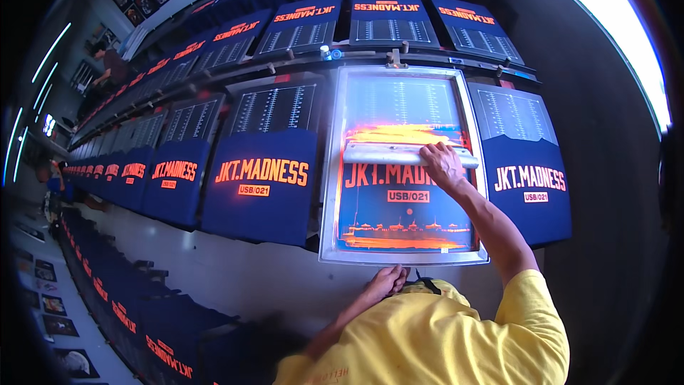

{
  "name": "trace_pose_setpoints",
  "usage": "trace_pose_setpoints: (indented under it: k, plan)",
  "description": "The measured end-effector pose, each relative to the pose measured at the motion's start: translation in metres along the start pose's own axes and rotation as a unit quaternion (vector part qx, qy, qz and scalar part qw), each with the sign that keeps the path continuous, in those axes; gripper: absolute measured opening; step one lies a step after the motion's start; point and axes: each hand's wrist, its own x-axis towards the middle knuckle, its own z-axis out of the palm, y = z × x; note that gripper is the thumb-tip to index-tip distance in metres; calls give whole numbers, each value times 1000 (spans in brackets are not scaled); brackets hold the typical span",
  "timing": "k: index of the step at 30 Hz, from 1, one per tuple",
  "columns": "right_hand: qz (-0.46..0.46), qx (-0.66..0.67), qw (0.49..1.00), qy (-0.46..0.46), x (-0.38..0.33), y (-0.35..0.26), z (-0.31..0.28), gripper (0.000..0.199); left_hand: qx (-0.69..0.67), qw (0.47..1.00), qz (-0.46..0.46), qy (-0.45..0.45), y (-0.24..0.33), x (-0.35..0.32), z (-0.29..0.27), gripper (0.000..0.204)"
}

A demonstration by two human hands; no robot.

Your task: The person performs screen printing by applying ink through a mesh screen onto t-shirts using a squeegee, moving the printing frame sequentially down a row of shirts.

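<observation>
My right hand [443, 162] is wrapped over the pale bar of a squeegee [385, 153], which lies across a screen printing frame [330, 171]. Bright orange ink [399, 133] is smeared on the mesh just beyond the squeegee, and more streaks run along the near end. Through the mesh shows orange lettering over dark blue. Close below the frame's near edge, my left hand [387, 281] has its fingers curled closed. Whatever those fingers hold, if anything, is hidden.
Dark blue cloth pieces with orange print [261, 178] lie on boards in long rows to the left and beyond; another [527, 185] is at the right. A metal rail [285, 64] runs behind the frame, with a small blue-and-white container [326, 53]. Another person [110, 64] stands far left.
</observation>
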Motion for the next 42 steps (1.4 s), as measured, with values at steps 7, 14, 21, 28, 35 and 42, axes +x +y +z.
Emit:
trace_pose_setpoints:
  k: [7, 14, 21, 28, 35, 42]
  plan:
    - [-16, -11, 1000, -5, 17, 8, 20, 26, -13, 1000, 17, -17, -11, 16, -4, 35]
    - [4, 79, 995, -65, 61, 20, -20, 12, -8, 999, 27, -25, -13, 19, -11, 38]
    - [112, 199, 924, -307, 125, 67, -27, 49, -26, 999, 12, -42, -4, 13, -6, 34]
    - [48, 221, 897, -379, 72, 29, -44, 56, -73, 996, -15, -51, 3, 9, -8, 32]
    - [31, 124, 944, -305, -32, -53, -81, 28, -111, 991, -28, -70, 11, 3, -7, 32]
    - [-35, 60, 997, -40, -143, -107, -54, 25, -115, 989, -24, -95, 10, 6, -6, 31]
